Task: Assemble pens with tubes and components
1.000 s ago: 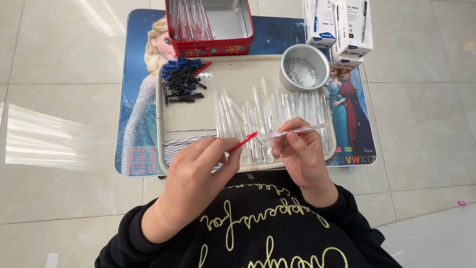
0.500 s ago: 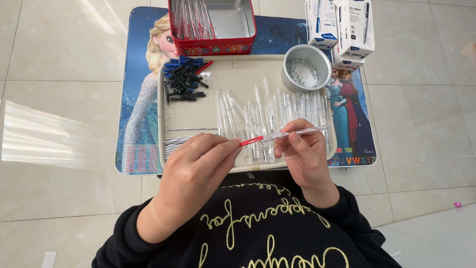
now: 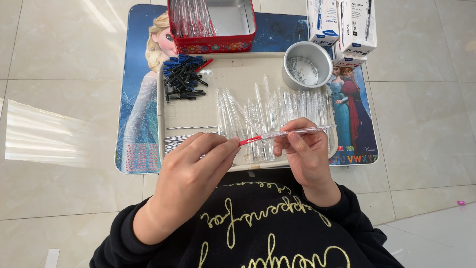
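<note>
My right hand [image 3: 303,155] grips a clear plastic pen barrel [image 3: 302,131], held level above the front of a beige tray [image 3: 198,111]. My left hand [image 3: 194,167] pinches a red pen piece [image 3: 246,141] at the barrel's left end. Under both hands lies a spread of several clear pen barrels [image 3: 267,111]. Thin metal refills [image 3: 178,140] lie on the tray just beyond my left hand.
A pile of black and blue pen caps [image 3: 182,79] sits at the tray's far left. A round metal bowl [image 3: 307,64] stands at the far right, a red tin [image 3: 213,22] with pens behind the tray, and white boxes [image 3: 342,25] at the back right. A cartoon-print mat [image 3: 139,99] lies underneath.
My left hand has slid the red piece further into the barrel's left end, so less red shows. The barrel stays level in my right hand.
</note>
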